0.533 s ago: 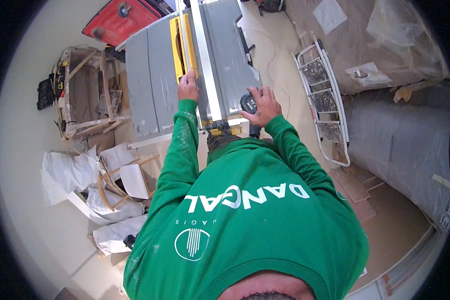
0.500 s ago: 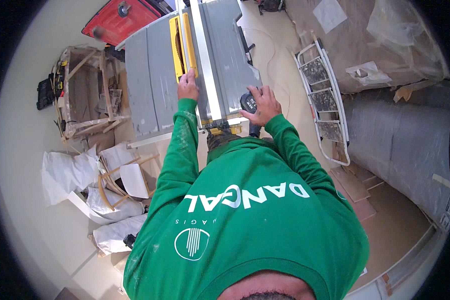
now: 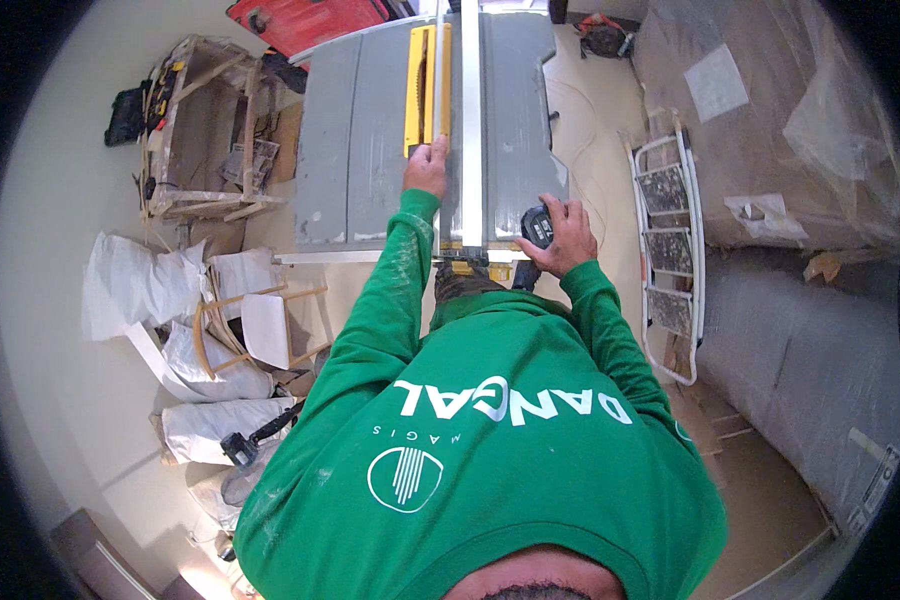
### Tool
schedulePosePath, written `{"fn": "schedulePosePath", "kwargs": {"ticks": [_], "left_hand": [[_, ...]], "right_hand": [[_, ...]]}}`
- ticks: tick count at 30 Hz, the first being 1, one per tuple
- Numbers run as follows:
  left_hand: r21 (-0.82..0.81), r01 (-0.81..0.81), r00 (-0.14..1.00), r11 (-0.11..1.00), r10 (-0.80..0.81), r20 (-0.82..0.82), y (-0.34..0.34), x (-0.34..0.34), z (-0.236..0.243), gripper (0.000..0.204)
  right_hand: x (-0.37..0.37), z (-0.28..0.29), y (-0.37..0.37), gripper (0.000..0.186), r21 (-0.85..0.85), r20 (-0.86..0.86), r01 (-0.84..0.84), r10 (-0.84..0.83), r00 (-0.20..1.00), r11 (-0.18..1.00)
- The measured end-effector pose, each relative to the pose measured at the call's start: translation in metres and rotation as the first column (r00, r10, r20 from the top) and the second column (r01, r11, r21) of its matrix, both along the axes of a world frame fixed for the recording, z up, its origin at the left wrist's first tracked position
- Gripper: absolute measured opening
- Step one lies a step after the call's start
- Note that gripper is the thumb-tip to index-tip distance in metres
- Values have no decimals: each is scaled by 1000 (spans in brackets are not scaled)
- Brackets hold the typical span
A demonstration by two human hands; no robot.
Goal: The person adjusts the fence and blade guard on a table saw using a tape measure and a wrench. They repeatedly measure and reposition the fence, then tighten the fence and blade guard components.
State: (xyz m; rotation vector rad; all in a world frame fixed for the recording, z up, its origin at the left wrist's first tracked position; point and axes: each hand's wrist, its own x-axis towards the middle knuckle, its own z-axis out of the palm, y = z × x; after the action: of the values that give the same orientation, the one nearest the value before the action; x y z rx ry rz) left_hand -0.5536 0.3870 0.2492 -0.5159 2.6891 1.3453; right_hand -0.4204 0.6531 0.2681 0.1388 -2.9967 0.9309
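Green sweatshirt point(image 3: 530, 450), pale dust on left sleeve. Wearer stands at the near edge of a grey saw table point(image 3: 370, 160). Right hand point(image 3: 567, 238) grasps a black tape measure point(image 3: 537, 227), thumb and fingers about its rounded case, over the table's near right corner. Left hand point(image 3: 426, 172) reaches farther in, fingertips at the near end of a yellow insert point(image 3: 415, 90) with a dark slot; a thin pale strip point(image 3: 442, 65) runs along its right side. Whether the fingers grip that strip or only rest by it, cannot tell. White fence bar point(image 3: 472, 130) lies lengthwise between the hands. Beyond: folding step ladder point(image 3: 667, 245) right, rough timber frame point(image 3: 198, 120) left, red panel point(image 3: 305, 22) past the table's far left.
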Motion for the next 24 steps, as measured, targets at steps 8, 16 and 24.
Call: {"fn": "schedulePosePath", "kwargs": {"ticks": [8,16,24], "left_hand": [[-13,-16,999,1000,16,29,1,1,4,67],[9,-11,999,1000,11,33,2,3,6,66],[-28,-35,995,999,32,-90,5,5,6,63]], "right_hand": [[-2,6,-1,80,-4,14,-8,8,1000,1000],[-2,9,-3,80,30,26,-6,5,1000,1000],[-2,8,-3,80,29,2,-10,10,1000,1000]]}}
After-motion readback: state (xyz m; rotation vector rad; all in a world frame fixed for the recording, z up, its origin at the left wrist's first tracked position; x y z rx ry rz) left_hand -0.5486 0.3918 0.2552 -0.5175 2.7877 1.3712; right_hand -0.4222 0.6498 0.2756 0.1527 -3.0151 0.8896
